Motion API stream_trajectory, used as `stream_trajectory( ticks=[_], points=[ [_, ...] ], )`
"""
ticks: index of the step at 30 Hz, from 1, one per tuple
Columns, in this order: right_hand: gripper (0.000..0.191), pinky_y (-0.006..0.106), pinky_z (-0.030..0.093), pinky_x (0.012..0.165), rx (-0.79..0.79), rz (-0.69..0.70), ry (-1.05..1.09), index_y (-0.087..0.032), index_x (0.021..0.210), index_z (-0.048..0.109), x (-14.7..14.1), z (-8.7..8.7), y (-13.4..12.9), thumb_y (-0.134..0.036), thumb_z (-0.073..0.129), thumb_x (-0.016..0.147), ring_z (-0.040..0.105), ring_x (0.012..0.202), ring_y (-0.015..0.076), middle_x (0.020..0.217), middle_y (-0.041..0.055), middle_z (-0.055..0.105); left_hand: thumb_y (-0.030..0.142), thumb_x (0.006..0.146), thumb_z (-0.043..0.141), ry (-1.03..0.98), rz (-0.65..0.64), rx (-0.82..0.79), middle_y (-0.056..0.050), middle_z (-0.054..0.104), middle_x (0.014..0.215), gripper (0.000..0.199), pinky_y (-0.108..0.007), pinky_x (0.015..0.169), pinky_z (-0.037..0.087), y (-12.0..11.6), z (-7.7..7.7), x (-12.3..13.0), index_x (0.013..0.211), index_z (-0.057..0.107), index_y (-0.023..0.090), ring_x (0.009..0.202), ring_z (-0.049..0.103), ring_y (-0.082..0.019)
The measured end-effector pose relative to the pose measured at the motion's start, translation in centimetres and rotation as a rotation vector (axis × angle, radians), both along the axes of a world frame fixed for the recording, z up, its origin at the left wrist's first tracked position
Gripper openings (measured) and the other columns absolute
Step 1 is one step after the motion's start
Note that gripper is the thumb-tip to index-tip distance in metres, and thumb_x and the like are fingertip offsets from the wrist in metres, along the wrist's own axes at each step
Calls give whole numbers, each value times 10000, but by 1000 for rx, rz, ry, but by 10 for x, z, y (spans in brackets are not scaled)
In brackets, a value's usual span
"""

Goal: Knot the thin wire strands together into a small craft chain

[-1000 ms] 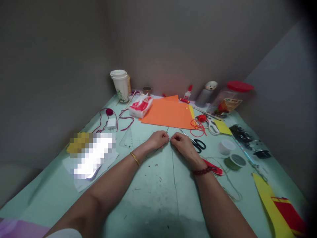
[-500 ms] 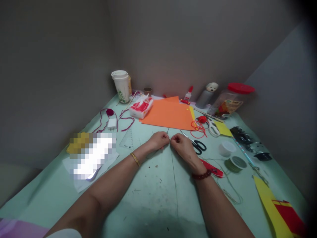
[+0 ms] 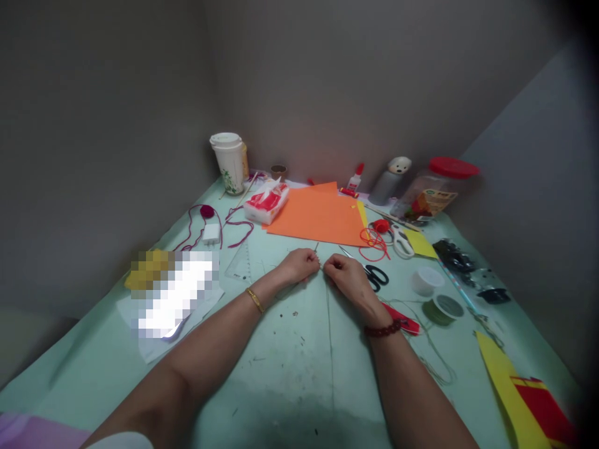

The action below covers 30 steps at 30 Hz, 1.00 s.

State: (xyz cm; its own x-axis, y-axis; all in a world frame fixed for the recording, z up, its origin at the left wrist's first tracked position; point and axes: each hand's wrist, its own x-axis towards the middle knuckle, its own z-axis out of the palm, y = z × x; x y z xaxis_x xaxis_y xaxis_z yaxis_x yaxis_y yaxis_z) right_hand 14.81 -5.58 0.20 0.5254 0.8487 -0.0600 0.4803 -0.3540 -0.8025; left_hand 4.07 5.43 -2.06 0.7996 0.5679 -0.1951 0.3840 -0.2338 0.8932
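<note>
Our left hand (image 3: pixel 299 265) pinches a thin needle (image 3: pixel 317 247) just below the orange paper sheet (image 3: pixel 318 215). Our right hand (image 3: pixel 349 280), curled narrowly, sits just beside it; we cannot tell whether it holds anything.

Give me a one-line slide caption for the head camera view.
Left hand and right hand nearly touch over a pale green mat, beside black scissors and orange paper.

A craft corner: green cutting mat (image 3: pixel 290 374), orange sheet (image 3: pixel 318 215), black scissors (image 3: pixel 377 277), glue bottle (image 3: pixel 354 181).
</note>
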Motion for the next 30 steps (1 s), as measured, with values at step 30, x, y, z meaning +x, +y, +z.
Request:
stream_trajectory(
  ticks=[30],
  points=[
    [157, 257, 317, 606, 60, 84, -557, -189, 870, 519, -12, -13, -1, -128, 436, 751, 474, 730, 158, 877, 44, 508, 296, 726, 495, 48, 16, -6, 49, 453, 466, 163, -178, 372, 304, -1, 3, 2, 783, 545, 151, 360, 404, -74]
  ],
)
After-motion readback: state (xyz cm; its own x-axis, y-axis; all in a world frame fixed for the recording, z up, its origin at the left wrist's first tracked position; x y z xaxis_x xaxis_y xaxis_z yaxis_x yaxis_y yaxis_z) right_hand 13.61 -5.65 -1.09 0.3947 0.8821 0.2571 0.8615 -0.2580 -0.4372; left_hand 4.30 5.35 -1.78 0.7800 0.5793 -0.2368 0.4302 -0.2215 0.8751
